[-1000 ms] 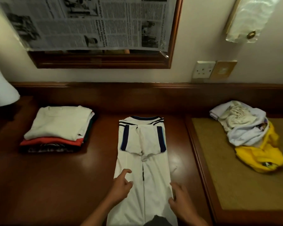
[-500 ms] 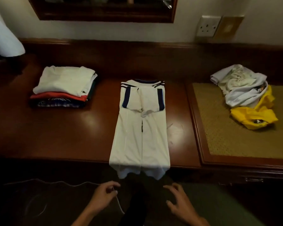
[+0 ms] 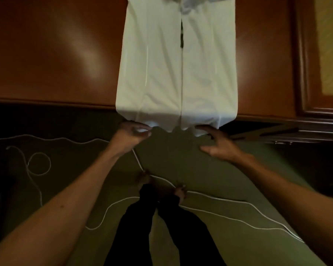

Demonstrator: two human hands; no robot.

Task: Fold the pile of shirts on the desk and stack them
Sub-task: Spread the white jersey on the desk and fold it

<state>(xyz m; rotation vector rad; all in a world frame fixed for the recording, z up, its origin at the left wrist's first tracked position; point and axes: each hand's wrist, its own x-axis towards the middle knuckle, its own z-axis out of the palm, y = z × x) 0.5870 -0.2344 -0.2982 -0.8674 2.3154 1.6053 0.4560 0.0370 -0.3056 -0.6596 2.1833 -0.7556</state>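
1. One view only, from the person's head, so no second view shares the scene.
2. It faces steeply down, close over the near table (image 3: 52,54) edge.
3. Floor (image 3: 210,169) and feet fill the lower half.

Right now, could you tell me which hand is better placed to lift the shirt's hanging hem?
Left: the left hand already pinches the shirt hem; the right hand is open beside it.

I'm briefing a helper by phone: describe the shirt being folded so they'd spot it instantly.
On the brown wooden desk, a long white shirt lies folded into a narrow strip. Unlike anything else, its hem hangs over the front edge, between the left hand and right hand.
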